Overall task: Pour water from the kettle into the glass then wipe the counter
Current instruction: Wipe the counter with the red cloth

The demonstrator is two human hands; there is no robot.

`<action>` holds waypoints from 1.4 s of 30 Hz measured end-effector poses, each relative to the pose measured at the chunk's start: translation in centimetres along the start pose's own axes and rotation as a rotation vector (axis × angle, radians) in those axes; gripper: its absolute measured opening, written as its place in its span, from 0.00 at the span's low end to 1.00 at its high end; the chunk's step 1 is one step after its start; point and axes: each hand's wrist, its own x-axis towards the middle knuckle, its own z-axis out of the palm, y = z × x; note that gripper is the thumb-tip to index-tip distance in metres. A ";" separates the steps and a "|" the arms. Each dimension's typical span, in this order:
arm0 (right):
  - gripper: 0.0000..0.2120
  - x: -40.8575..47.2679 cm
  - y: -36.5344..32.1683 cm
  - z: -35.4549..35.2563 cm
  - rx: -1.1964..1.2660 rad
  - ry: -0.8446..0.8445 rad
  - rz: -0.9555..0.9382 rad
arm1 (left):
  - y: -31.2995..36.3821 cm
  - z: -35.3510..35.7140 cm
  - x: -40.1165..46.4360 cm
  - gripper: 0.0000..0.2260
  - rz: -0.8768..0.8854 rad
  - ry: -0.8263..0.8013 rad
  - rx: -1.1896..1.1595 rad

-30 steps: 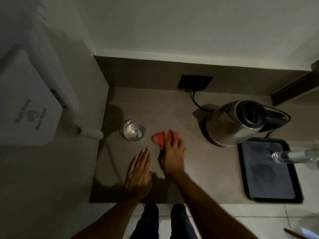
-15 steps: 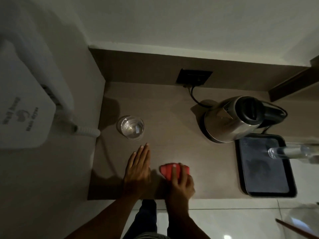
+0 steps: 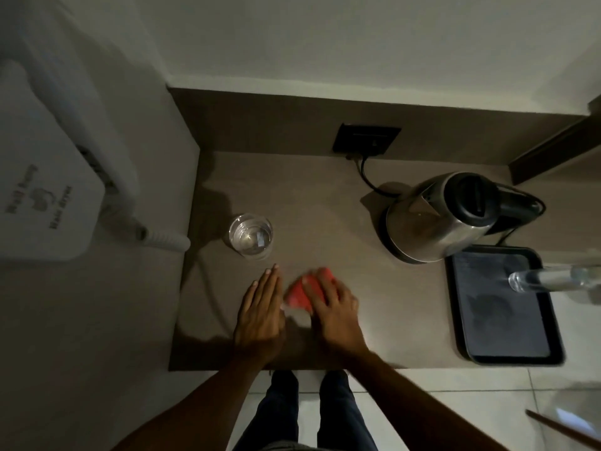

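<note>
Counter [image 3: 325, 196]: flat matte brown slab, rectangular, set in a wall recess with a matching brown upstand at the back edge. Wall-mounted white plastic hair dryer [image 3: 42, 203] with coiled hose hangs off the left edge. Black rectangular tray [image 3: 553, 346], raised rim, rounded corners, sits at the front right corner; a clear bottle [image 3: 546, 279] lies over its right side, partly cut off by the frame. Kettle [image 3: 435, 219]: brushed steel, rounded body, black plastic lid and handle, on its base near the back right, just behind the tray, cord running to a black socket plate [image 3: 367, 143] on the upstand. Glass [image 3: 251, 236]: clear round tumbler, water inside, upright near the left edge, well apart from the kettle. Left hand [image 3: 261, 312] flat, palm down, fingers straight and together, gripping nothing, near the front edge. Right hand [image 3: 331, 307] just beside it, fingers spread, pressing down on a red cloth [image 3: 300, 294] — blurred, probably folded soft fabric.
</note>
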 end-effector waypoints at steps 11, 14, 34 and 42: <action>0.33 -5.9 6.7 -3.8 -0.082 0.299 0.665 | 0.5 -1.5 0.4 0.24 -0.053 -0.126 0.009; 0.33 -5.7 2.5 -1.3 0.031 0.382 0.842 | 0.7 -1.5 0.5 0.24 -0.048 -0.133 0.027; 0.35 -4.8 3.6 -1.3 -0.079 -0.003 -0.151 | 0.8 -1.3 0.4 0.27 -0.053 -0.160 0.063; 0.29 -9.3 11.1 -8.0 -0.407 -0.032 0.062 | 0.8 -1.1 0.5 0.27 -0.058 -0.163 0.056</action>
